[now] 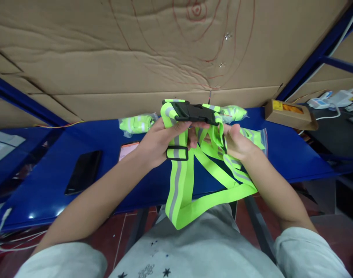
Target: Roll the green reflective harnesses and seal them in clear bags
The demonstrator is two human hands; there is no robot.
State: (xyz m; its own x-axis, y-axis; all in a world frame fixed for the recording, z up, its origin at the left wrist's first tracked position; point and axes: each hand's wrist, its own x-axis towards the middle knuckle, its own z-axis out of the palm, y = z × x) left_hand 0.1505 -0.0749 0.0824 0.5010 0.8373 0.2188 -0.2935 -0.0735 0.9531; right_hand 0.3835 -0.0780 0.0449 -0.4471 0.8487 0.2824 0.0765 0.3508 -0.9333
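Between my hands hangs a neon-yellow reflective strap harness (pixel 179 185) with a grey stripe along its bands. A black side-release buckle (pixel 196 112) joins the straps at the top, and its halves appear fastened. My left hand (pixel 160 141) is closed on the strap beside the buckle, thumb along its lower edge. Just below that thumb sits a black slide adjuster (pixel 177 153). My right hand (pixel 237 143) grips bunched straps under the buckle's other end; some of its fingers are hidden behind them. The lower loops droop over the desk's front edge toward my lap.
On the blue desk (pixel 107 135) lie a dark phone (pixel 84 172) and a second phone (pixel 128 150) partly behind my left arm. Bagged neon straps (pixel 138 124) lie behind my hands, with another bag (pixel 233 113) farther right. An open cardboard box (pixel 291 114) stands right, before a cardboard wall (pixel 136 69).
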